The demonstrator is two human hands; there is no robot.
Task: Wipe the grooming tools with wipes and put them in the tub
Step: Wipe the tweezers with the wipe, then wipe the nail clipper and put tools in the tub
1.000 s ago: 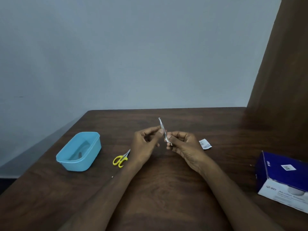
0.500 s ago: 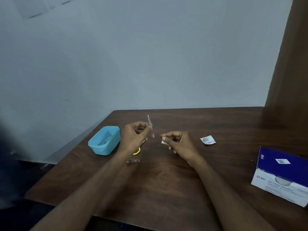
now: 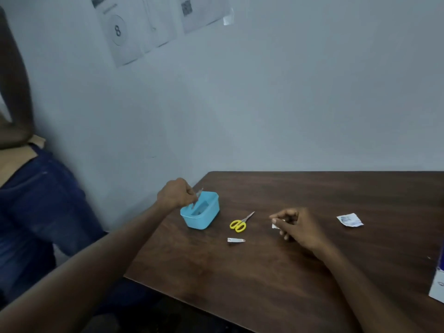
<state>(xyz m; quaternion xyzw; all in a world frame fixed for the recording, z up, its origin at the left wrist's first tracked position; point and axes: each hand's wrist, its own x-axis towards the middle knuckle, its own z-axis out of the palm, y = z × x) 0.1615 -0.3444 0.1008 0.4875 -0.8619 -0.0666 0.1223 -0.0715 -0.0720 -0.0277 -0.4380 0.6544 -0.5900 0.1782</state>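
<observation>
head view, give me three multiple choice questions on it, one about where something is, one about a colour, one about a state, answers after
1. Where are the scissors?
A. inside the tub
B. on the table, between the tub and the right hand
C. on the blue box

2. What colour is the tub?
A. light blue
B. red
C. white

3. What is the left hand doing?
A. lying flat on the table
B. holding a thin metal tool over the tub
C. gripping the scissors

Answers:
1. B, the scissors lie flat on the table, right of the tub and left of the right hand.
2. A, its wall and rim are light blue.
3. B, the fingers hold the metal tool with its lower end reaching into the tub.
</observation>
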